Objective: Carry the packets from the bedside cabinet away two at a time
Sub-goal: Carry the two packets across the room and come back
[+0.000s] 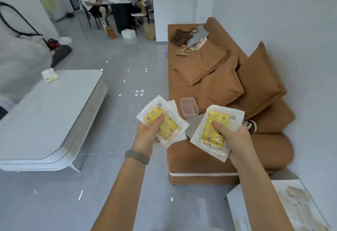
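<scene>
Clear packets (164, 121), yellow star-print inside, one stack per hand.

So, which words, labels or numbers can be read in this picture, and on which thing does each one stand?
No text can be read with certainty.
Packets in the left hand, left packets: dark characters on the lower strip, too blurred.
Packets in the right hand, right packets: similar strip, unreadable.
Tissue pack on the white table: small round mark, too small.
Printed sheet, lower right: only pictures show.
</scene>
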The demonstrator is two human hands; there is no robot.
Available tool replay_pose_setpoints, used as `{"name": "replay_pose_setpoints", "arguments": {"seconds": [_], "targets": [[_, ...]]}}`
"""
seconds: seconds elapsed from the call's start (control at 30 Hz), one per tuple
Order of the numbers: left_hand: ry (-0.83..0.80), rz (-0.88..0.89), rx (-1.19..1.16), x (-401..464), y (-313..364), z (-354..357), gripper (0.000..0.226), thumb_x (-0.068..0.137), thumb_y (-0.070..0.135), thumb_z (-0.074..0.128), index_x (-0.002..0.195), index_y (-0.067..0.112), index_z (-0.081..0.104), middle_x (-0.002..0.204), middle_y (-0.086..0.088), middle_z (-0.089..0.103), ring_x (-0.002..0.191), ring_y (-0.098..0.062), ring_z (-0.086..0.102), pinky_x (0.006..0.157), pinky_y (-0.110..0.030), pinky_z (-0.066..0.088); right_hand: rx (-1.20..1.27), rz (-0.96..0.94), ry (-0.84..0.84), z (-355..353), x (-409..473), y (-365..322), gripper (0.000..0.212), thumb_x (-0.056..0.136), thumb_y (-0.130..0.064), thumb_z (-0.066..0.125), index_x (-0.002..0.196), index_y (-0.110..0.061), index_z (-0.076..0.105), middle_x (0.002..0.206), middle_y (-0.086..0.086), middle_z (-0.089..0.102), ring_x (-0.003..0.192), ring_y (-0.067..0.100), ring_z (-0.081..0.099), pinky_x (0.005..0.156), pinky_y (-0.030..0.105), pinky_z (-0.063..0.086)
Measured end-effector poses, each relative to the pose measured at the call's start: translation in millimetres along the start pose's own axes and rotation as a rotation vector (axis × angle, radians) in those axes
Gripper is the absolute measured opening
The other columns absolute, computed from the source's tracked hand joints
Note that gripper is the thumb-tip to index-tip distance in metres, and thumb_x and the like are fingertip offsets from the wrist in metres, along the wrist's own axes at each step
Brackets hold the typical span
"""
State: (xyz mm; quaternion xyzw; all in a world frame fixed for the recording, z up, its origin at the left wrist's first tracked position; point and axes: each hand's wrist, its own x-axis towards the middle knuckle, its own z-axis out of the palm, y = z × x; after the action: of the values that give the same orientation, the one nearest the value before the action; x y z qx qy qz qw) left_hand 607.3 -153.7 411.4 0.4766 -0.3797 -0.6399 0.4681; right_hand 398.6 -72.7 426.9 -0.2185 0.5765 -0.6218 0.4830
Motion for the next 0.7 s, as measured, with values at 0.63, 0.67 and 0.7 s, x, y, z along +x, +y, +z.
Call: {"name": "replay_pose_setpoints", "arguments": {"seconds": [0.63,0.67,0.7], "targets": [[0.316,0.019,-0.073,114.2,77.6,-243.0,0.006,0.092,0.021,0.064,0.096,0.024,0.068,0.100,-0.002,0.074,0.096,-0.025,0.070,0.088,-0.052,0.054,-0.114,0.071,-0.209,270.8,98.1,60.5,0.034,0.080,-0.008,0.075,0.112,-0.013,0.065,0.103,0.007,0.074,0.091,0.025,0.073,0.079,0.047,0.058],[0.327,0.022,-0.077,136.8,82.7,-247.6,0.007,0.091,0.021,0.065,0.096,0.024,0.068,0.101,-0.003,0.074,0.098,-0.026,0.070,0.088,-0.053,0.054,-0.109,0.072,-0.217,284.7,118.5,60.8,0.031,0.080,-0.007,0.074,0.110,-0.013,0.066,0.100,0.005,0.075,0.088,0.023,0.073,0.078,0.047,0.058],[0.333,0.022,-0.077,149.8,85.8,-250.1,0.007,0.091,0.021,0.065,0.097,0.024,0.068,0.101,-0.003,0.074,0.099,-0.027,0.070,0.088,-0.054,0.054,-0.108,0.072,-0.221,293.3,130.1,60.7,0.028,0.080,-0.007,0.074,0.107,-0.013,0.067,0.096,0.003,0.076,0.086,0.023,0.074,0.077,0.047,0.058]]}}
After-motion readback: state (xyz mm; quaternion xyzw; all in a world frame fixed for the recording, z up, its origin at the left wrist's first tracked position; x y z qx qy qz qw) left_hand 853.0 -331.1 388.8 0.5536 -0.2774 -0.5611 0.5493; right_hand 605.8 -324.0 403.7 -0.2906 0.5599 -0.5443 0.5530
